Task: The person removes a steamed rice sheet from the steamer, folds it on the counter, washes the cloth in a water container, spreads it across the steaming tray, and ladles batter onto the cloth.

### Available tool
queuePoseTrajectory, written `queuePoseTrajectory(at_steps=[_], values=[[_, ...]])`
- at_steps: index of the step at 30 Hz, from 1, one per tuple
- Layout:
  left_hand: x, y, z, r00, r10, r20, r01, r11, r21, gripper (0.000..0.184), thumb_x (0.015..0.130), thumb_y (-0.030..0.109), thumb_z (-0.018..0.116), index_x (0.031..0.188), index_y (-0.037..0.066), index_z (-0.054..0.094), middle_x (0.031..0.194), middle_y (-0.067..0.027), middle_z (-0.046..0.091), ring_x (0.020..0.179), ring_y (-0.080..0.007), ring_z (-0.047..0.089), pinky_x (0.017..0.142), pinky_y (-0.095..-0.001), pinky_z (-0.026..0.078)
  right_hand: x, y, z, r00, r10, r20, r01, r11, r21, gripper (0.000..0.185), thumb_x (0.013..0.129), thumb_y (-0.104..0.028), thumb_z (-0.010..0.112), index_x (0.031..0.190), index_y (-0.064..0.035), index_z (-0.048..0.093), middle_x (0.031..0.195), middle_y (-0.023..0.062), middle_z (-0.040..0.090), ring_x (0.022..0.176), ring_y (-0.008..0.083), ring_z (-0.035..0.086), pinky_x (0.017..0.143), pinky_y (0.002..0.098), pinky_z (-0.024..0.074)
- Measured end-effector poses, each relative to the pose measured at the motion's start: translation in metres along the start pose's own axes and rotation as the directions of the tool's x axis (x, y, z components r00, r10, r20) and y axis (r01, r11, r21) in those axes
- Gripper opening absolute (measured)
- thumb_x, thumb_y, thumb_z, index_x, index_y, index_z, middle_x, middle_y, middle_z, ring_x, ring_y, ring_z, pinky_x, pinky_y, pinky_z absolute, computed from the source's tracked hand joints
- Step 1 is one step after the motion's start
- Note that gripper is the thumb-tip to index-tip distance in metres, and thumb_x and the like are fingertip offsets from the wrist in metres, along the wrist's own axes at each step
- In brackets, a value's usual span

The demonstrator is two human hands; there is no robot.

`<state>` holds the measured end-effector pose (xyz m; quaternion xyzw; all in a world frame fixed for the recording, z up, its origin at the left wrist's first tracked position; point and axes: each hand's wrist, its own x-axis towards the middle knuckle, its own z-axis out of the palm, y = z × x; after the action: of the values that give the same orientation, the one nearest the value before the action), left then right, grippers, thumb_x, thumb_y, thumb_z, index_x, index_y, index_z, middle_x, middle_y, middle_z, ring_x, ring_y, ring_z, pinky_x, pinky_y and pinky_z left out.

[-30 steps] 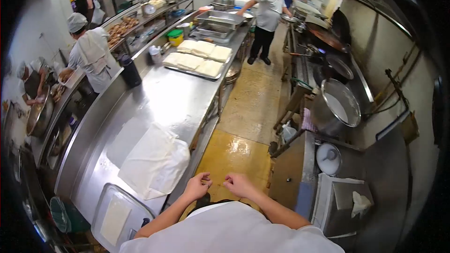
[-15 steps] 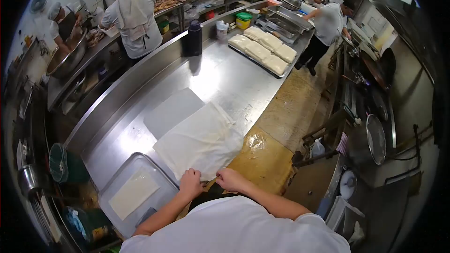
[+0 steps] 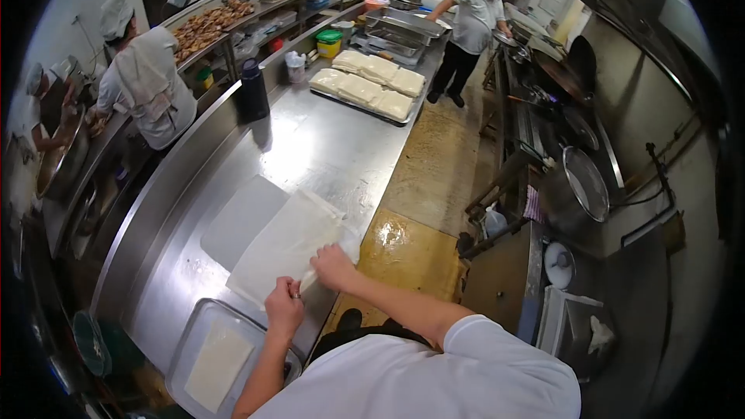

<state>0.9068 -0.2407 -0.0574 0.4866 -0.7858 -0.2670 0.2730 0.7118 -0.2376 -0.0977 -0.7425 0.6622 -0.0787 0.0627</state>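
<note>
A thin, wrinkled white sheet [image 3: 283, 244] lies on the steel table near its front edge; I cannot tell whether it is cloth or plastic. Its near edge is pinched in my left hand [image 3: 285, 306], which is closed at the near corner. My right hand [image 3: 334, 267], also closed, grips the sheet farther along its right side. Part of a flat grey sheet [image 3: 240, 213] shows from under the white one. At the left of my arm, a metal tray [image 3: 180, 357] holds a pale rectangular slab [image 3: 221, 365].
Farther along the table [image 3: 326, 159] stand a dark bottle [image 3: 253, 89] and a tray of plastic-wrapped white slabs [image 3: 365, 81]. One co-worker [image 3: 469, 23] stands in the aisle by the stove; others work across the counter. A green bin [image 3: 93, 341] is at the left.
My view has turned, shifting the scene left. My right hand has moved forward along the sheet's right side, and my left hand stays at the near edge. The sheet's edge looks gathered between them.
</note>
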Motion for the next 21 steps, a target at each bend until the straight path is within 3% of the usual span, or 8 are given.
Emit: queuePoseTrajectory(at_steps=[2, 3, 6, 11, 15, 17, 19, 21], values=[[0.017, 0.026, -0.028, 0.987, -0.038, 0.156, 0.015, 0.989, 0.148, 0.037, 0.087, 0.037, 0.075, 0.097, 0.003, 0.062, 0.081, -0.0206, 0.068, 0.077, -0.0456, 0.065, 0.070, -0.0535, 0.051, 0.006, 0.021, -0.023, 0.984, 0.093, -0.155, -0.095, 0.995, -0.006, 0.015, 0.075, -0.012, 0.066, 0.089, -0.0062, 0.070, 0.096, 0.0160, 0.064, 0.099, 0.0327, 0.061, 0.088, 0.0455, 0.0451], [0.024, 0.031, -0.036, 0.936, -0.115, 0.333, -0.005, 0.941, 0.337, 0.046, 0.080, 0.046, 0.079, 0.093, 0.003, 0.069, 0.083, -0.0221, 0.069, 0.083, -0.0444, 0.066, 0.073, -0.0516, 0.052, 0.005, 0.032, -0.033, 0.964, 0.135, -0.229, -0.140, 0.990, -0.006, 0.014, 0.075, -0.011, 0.066, 0.087, -0.0066, 0.071, 0.095, 0.0155, 0.064, 0.098, 0.0325, 0.061, 0.088, 0.0456, 0.0447], [0.023, 0.028, -0.040, 0.865, -0.053, 0.498, -0.186, 0.889, 0.418, 0.044, 0.083, 0.049, 0.075, 0.091, 0.005, 0.076, 0.084, -0.0206, 0.070, 0.082, -0.0422, 0.068, 0.075, -0.0494, 0.054, -0.007, 0.064, -0.047, 0.902, 0.225, -0.369, -0.241, 0.971, 0.004, 0.011, 0.072, -0.009, 0.065, 0.082, -0.0104, 0.070, 0.090, 0.0139, 0.061, 0.096, 0.0335, 0.058, 0.088, 0.0455, 0.0426], [0.015, 0.042, -0.029, 0.705, -0.069, 0.705, -0.139, 0.963, 0.233, 0.043, 0.085, 0.051, 0.073, 0.100, 0.011, 0.078, 0.086, -0.0198, 0.071, 0.086, -0.0367, 0.069, 0.076, -0.0464, 0.054, -0.057, 0.107, -0.046, 0.763, 0.401, -0.507, -0.445, 0.895, 0.037, 0.008, 0.073, -0.010, 0.066, 0.077, -0.0136, 0.072, 0.091, 0.0126, 0.061, 0.098, 0.0329, 0.056, 0.089, 0.0457, 0.0416], [0.005, 0.069, -0.005, 0.477, 0.003, 0.879, -0.115, 0.992, 0.059, 0.044, 0.090, 0.055, 0.066, 0.105, 0.015, 0.078, 0.078, -0.0192, 0.070, 0.080, -0.0357, 0.069, 0.074, -0.0439, 0.053, -0.115, 0.132, -0.035, 0.657, 0.566, -0.498, -0.641, 0.767, 0.028, 0.007, 0.074, -0.010, 0.068, 0.077, -0.0139, 0.073, 0.092, 0.0113, 0.060, 0.099, 0.0330, 0.055, 0.087, 0.0460, 0.0415], [0.002, 0.081, 0.015, 0.311, 0.054, 0.949, -0.099, 0.995, -0.024, 0.047, 0.091, 0.057, 0.065, 0.106, 0.014, 0.077, 0.072, -0.0183, 0.068, 0.073, -0.0361, 0.068, 0.071, -0.0424, 0.053, -0.146, 0.134, -0.054, 0.611, 0.642, -0.464, -0.711, 0.702, 0.034, 0.007, 0.074, -0.010, 0.069, 0.077, -0.0138, 0.073, 0.092, 0.0111, 0.060, 0.099, 0.0334, 0.055, 0.087, 0.0458, 0.0417], [-0.006, 0.097, 0.038, 0.171, 0.032, 0.985, -0.117, 0.993, -0.012, 0.047, 0.092, 0.057, 0.065, 0.103, 0.013, 0.077, 0.073, -0.0158, 0.068, 0.072, -0.0302, 0.067, 0.071, -0.0398, 0.052, -0.178, 0.137, -0.064, 0.552, 0.704, -0.447, -0.771, 0.635, 0.047, 0.007, 0.074, -0.009, 0.069, 0.077, -0.0131, 0.073, 0.092, 0.0114, 0.060, 0.100, 0.0334, 0.054, 0.086, 0.0455, 0.0419], [-0.023, 0.105, 0.062, 0.101, 0.099, 0.990, -0.021, 0.995, -0.097, 0.049, 0.093, 0.056, 0.066, 0.099, 0.009, 0.077, 0.073, -0.0104, 0.068, 0.072, -0.0239, 0.064, 0.071, -0.0375, 0.050, -0.213, 0.142, -0.067, 0.472, 0.747, -0.468, -0.819, 0.568, 0.080, 0.007, 0.075, -0.008, 0.068, 0.077, -0.0119, 0.073, 0.093, 0.0113, 0.059, 0.101, 0.0332, 0.053, 0.087, 0.0447, 0.0414]])
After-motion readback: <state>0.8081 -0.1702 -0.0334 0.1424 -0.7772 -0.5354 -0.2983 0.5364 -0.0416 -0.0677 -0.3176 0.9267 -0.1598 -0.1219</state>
